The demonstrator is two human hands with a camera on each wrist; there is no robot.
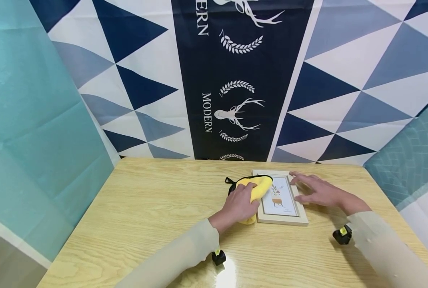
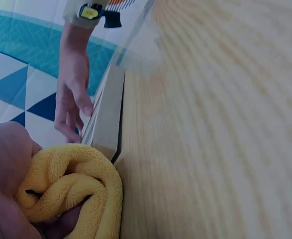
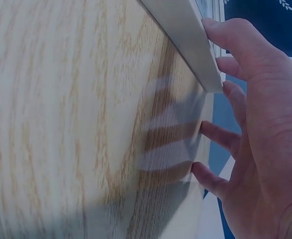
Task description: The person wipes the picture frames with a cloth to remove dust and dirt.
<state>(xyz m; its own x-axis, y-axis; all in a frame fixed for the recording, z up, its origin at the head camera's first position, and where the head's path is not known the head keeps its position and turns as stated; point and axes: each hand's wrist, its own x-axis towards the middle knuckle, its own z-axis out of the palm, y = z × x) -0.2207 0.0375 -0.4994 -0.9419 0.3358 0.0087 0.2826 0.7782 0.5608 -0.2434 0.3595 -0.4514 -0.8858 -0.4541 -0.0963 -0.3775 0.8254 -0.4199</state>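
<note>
A cream picture frame (image 1: 282,219) with a potted-plant print lies flat on the wooden table. My left hand (image 1: 240,203) grips a bunched yellow cloth (image 1: 261,187) with black edging and a small loop, over the frame's left side. In the left wrist view the yellow cloth (image 2: 98,184) is folded in thick rolls within the hand. My right hand (image 1: 320,192) is at the frame's right side, fingers spread and slightly bent, thumb and fingertips at its border. In the right wrist view, the thumb of the right hand (image 3: 265,99) meets the frame's edge (image 3: 190,45).
The wooden table (image 1: 156,200) runs back to a wall cloth (image 1: 235,120) with triangles and deer heads. A teal panel (image 1: 37,120) borders the left side. Small black devices hang at both wrists, among them the right one (image 1: 342,235).
</note>
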